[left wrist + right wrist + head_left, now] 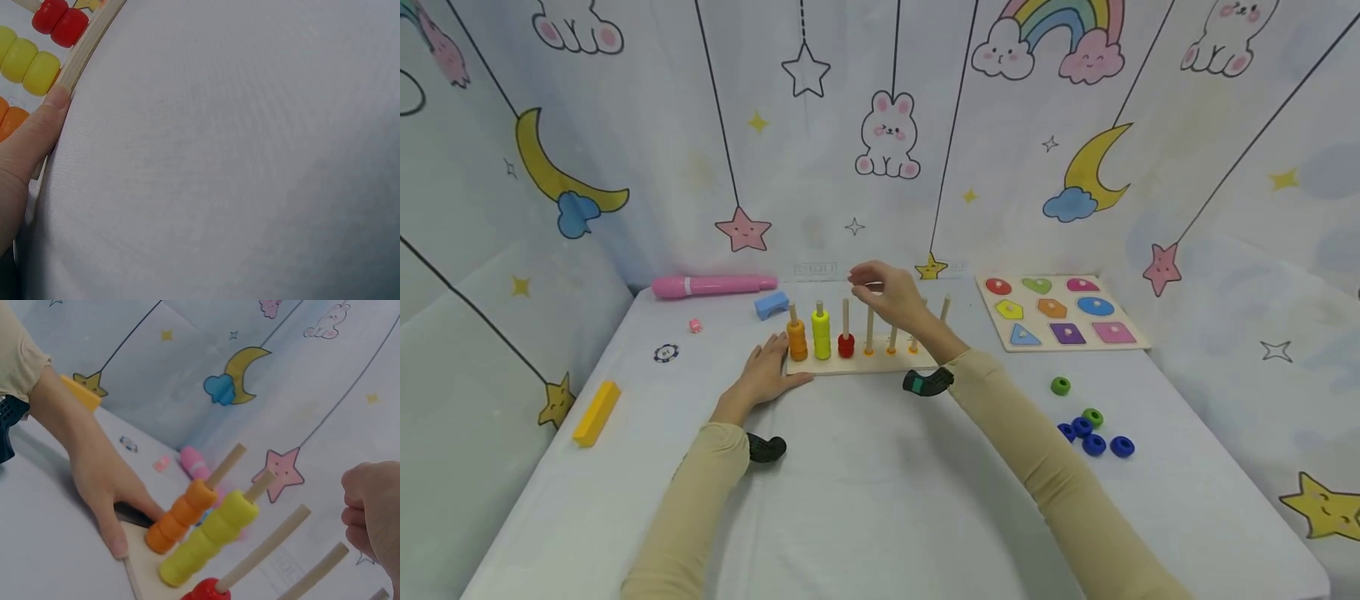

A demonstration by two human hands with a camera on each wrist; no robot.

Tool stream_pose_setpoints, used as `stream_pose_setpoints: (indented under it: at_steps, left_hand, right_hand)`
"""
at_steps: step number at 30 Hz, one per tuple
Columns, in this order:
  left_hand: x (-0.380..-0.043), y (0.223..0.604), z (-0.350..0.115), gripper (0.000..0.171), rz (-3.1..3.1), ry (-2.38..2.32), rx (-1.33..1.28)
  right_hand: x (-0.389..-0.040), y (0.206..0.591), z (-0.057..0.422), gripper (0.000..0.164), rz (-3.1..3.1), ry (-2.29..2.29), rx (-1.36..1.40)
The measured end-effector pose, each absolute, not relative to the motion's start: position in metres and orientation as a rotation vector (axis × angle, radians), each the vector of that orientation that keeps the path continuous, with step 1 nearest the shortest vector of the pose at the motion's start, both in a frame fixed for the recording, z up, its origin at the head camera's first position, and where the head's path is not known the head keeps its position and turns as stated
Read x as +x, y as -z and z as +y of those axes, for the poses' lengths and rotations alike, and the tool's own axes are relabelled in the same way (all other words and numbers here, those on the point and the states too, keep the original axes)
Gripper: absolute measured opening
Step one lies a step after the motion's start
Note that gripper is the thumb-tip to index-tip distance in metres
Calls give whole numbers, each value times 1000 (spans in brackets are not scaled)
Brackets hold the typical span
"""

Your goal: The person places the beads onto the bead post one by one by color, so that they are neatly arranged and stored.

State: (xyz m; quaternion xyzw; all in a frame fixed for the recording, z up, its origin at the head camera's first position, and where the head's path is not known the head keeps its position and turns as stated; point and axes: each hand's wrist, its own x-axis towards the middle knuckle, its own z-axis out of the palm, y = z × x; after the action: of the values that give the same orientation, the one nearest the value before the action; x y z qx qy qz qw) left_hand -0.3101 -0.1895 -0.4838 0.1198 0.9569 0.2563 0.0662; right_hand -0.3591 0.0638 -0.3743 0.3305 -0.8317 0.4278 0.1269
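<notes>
Left hand (764, 373) against pale wooden pegboard (859, 365)

A lane across the white tabletop (842, 467) runs between the sleeves (696, 500) to the pegboard (850, 367), whose upright pegs (846, 315) bar a low crossing. At right, blue beads (1093, 445) and the shape puzzle (1030, 310) are obstacles.

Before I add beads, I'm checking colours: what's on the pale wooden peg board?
Round orange beads, yellow beads and red beads sit on three wooden pegs. The right wrist covers the base of the rightmost peg; anything there is hidden.
</notes>
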Motion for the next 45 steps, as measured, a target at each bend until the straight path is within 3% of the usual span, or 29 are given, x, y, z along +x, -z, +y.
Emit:
stream_pose_setpoints:
  at_steps: [13,21,28,40,45]
  left_hand:
    - [-312,486,-187,96,2887,-763,374]
    - [-312,489,-188,95,2885,-752,376]
    - [-313,490,-188,98,2879,-741,350]
    - [-308,486,-188,94,2877,-774,366]
    - [-310,487,-187,95,2882,-756,364]
  right_hand:
    - [-357,369,117,24,-2392,-1344,849]
    - [-331,351,158,24,-2371,-1355,788]
    - [-335,368,216,26,-2413,-1329,670]
    - [-292,382,288,27,-2537,-1314,412]
    - [-292,412,325,28,-2572,-1279,292]
